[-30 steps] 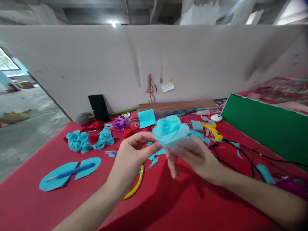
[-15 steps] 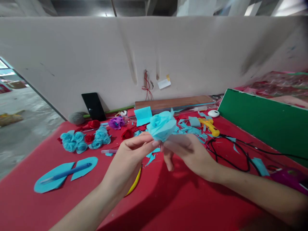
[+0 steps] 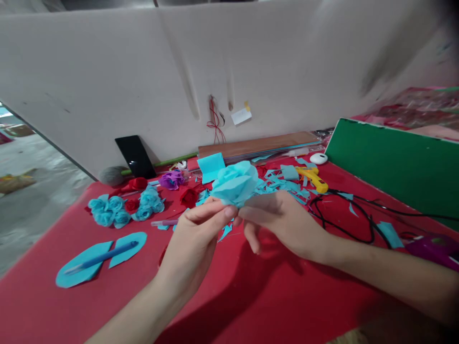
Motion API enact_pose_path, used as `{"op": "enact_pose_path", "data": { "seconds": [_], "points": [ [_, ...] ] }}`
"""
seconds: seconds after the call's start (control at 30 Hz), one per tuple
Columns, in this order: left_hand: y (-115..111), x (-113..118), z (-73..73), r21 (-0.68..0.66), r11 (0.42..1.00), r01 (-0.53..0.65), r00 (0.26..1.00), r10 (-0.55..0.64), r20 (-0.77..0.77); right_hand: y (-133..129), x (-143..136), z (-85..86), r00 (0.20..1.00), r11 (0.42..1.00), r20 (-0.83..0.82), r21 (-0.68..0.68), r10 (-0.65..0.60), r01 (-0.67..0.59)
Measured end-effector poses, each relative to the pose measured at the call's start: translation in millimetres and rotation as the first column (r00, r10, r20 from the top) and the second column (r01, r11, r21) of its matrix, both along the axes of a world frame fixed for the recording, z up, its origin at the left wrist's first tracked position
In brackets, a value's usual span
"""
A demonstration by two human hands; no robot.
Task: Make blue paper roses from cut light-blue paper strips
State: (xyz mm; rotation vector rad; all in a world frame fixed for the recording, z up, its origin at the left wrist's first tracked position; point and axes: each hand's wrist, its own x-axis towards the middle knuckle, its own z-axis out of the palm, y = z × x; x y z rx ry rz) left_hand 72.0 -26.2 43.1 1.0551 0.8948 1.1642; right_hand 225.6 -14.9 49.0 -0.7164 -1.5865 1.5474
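A light-blue paper flower (image 3: 235,181) is held up above the red table (image 3: 229,296), its petals facing up. My left hand (image 3: 201,229) pinches its base between thumb and fingers from the left. From the right, my right hand (image 3: 283,222) presses its fingers on the same base, with one finger hanging lower. The fingertips of both hands nearly meet under the petals. Behind the flower lie blue paper scraps (image 3: 281,184) and a folded blue paper piece (image 3: 211,167).
Finished blue flowers (image 3: 114,210) and a purple flower (image 3: 172,179) lie left. A pen (image 3: 103,256) rests on cut blue paper. A black phone (image 3: 135,155) leans on the wall. At right are a yellow glue gun (image 3: 313,179), black cable (image 3: 369,224) and green board (image 3: 390,167).
The flower has turned and tilted slightly in my fingers, showing a broad outer petal. The camera view has shifted a little. The yellow curved item beneath my left hand is out of sight.
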Motion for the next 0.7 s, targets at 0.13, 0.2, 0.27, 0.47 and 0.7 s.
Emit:
{"op": "enact_pose_path", "data": {
  "seconds": [0.13, 0.2, 0.27, 0.47, 0.7],
  "points": [
    [-1.4, 1.4, -1.4, 0.035, 0.997, 0.074, 0.993, -0.077, 0.088, 1.4, 1.0, -3.9, 0.98, 0.984, -0.182, -0.141, 0.081, -0.107],
    [-1.6, 2.1, -2.8, 0.026, 0.995, 0.098, 0.988, -0.101, 0.117, 1.7, 1.5, -5.1, 0.966, 0.972, -0.224, -0.163, 0.128, -0.167],
    [-1.2, 2.4, -4.6, 0.014, 0.993, 0.114, 0.985, -0.115, 0.126, 1.7, 1.8, -5.5, 0.955, 0.963, -0.247, -0.171, 0.165, -0.21],
    [-0.4, -1.6, -5.8, -0.002, 0.987, 0.164, 0.979, -0.162, 0.122, 2.7, 2.5, -4.0, 0.948, 0.945, -0.234, -0.196, 0.213, -0.261],
    [-6.7, -3.2, 0.2, -0.038, 0.993, 0.108, 0.986, -0.102, 0.133, 2.6, 6.1, 1.7, 0.986, 0.986, -0.117, -0.105, 0.119, -0.132]
  ]
}}
